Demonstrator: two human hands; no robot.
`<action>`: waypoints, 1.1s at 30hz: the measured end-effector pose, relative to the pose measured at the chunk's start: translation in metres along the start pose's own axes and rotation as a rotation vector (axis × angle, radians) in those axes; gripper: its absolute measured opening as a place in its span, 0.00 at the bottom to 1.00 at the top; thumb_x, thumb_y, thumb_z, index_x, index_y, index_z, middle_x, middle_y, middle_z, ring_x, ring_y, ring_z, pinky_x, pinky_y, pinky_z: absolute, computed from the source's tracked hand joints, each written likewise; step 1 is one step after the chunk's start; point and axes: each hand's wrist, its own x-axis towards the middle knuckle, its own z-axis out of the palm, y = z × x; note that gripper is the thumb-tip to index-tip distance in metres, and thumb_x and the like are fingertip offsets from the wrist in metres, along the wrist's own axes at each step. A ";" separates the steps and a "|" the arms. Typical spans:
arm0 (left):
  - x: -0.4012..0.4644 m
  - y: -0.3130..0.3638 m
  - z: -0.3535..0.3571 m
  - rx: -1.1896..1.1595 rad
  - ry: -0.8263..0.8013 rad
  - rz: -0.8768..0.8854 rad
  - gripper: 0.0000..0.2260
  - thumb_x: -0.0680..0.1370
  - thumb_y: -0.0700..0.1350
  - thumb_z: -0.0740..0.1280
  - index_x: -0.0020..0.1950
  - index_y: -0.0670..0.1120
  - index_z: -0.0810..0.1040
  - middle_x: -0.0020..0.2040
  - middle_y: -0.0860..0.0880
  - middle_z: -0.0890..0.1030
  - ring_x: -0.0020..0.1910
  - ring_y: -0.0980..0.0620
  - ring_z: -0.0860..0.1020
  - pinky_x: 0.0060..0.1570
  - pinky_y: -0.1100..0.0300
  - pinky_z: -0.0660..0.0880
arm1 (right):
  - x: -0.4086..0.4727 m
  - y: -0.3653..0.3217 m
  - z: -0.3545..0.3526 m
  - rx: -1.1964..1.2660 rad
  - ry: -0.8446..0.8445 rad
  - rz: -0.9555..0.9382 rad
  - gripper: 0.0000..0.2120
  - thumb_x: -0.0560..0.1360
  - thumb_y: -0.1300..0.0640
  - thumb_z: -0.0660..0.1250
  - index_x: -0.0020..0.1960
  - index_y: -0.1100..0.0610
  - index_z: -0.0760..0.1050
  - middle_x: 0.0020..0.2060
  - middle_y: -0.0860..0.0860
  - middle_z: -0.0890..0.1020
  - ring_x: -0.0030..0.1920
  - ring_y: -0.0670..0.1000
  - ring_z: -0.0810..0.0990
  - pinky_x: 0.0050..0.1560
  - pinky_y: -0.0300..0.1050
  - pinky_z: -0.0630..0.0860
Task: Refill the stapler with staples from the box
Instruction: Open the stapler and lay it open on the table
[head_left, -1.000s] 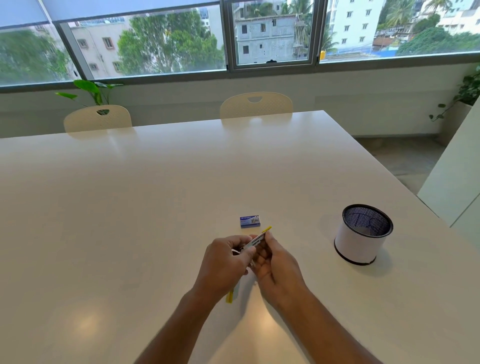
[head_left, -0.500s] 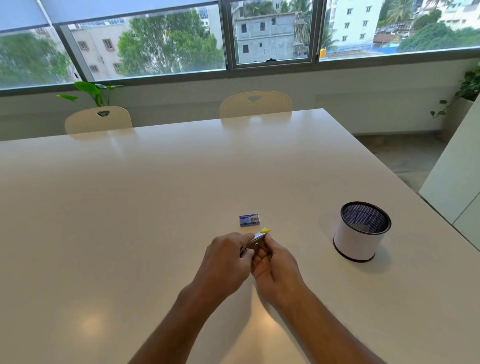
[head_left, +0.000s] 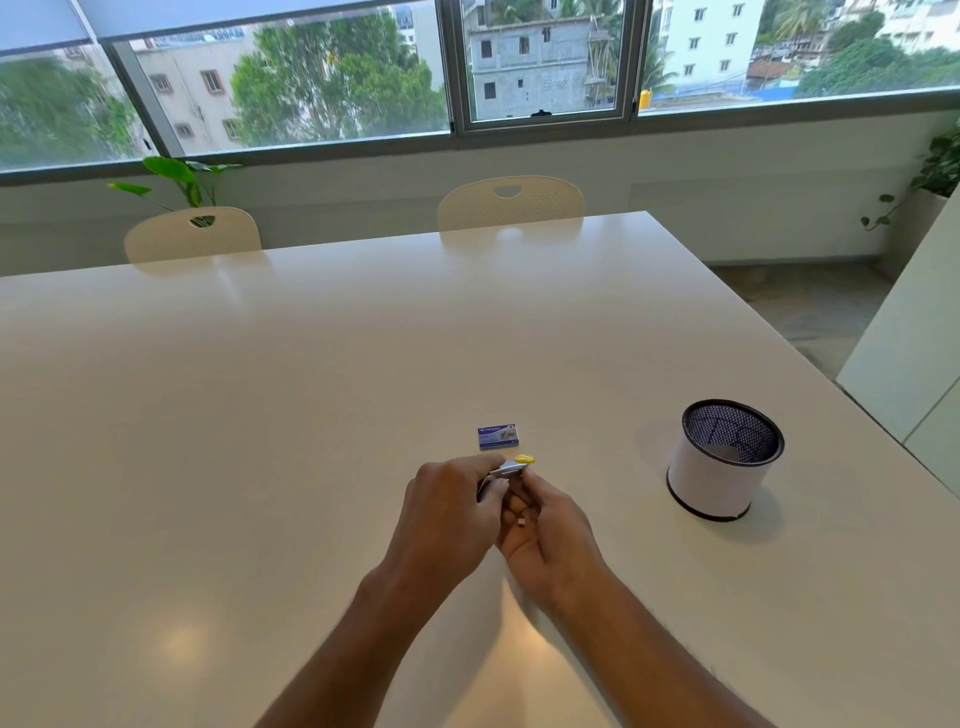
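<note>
A small stapler (head_left: 511, 468) with a silver metal body and a yellow tip is held between both hands just above the white table (head_left: 260, 441). My left hand (head_left: 449, 512) grips it from the left, fingers curled over the metal part. My right hand (head_left: 550, 540) cups it from below and the right. Only the yellow tip and a strip of metal show; the rest is hidden by the fingers. The small blue staple box (head_left: 497, 436) lies shut on the table just beyond the hands, apart from them.
A round mesh pen holder (head_left: 724, 460) with a white wall stands on the table to the right. Two cream chairs (head_left: 511, 202) are tucked in at the far edge. The table's right edge drops to the floor near a white cabinet (head_left: 914, 332).
The stapler's yellow arm, sticking up and with a yellow part hanging below the hands a second ago, has folded down to a short tip. Both hands have closed in around it.
</note>
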 end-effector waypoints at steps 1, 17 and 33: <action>0.000 -0.001 0.000 0.008 -0.005 -0.004 0.08 0.79 0.42 0.68 0.50 0.53 0.86 0.36 0.55 0.85 0.34 0.55 0.79 0.38 0.66 0.74 | 0.000 0.000 0.000 0.001 0.004 0.004 0.17 0.84 0.57 0.56 0.56 0.67 0.80 0.41 0.62 0.86 0.39 0.55 0.87 0.37 0.45 0.84; -0.007 -0.025 0.013 0.038 -0.028 0.091 0.17 0.78 0.35 0.67 0.65 0.48 0.80 0.49 0.48 0.82 0.46 0.50 0.80 0.48 0.59 0.77 | 0.000 0.001 0.000 -0.086 -0.044 -0.042 0.12 0.79 0.58 0.67 0.48 0.65 0.86 0.46 0.62 0.86 0.48 0.56 0.87 0.55 0.49 0.84; -0.017 -0.040 0.017 -0.786 0.267 -0.579 0.05 0.82 0.38 0.63 0.57 0.45 0.76 0.41 0.43 0.88 0.41 0.47 0.87 0.43 0.50 0.84 | -0.030 -0.015 0.012 -1.589 -0.030 -0.372 0.17 0.71 0.37 0.73 0.47 0.50 0.85 0.28 0.44 0.77 0.26 0.41 0.71 0.32 0.38 0.67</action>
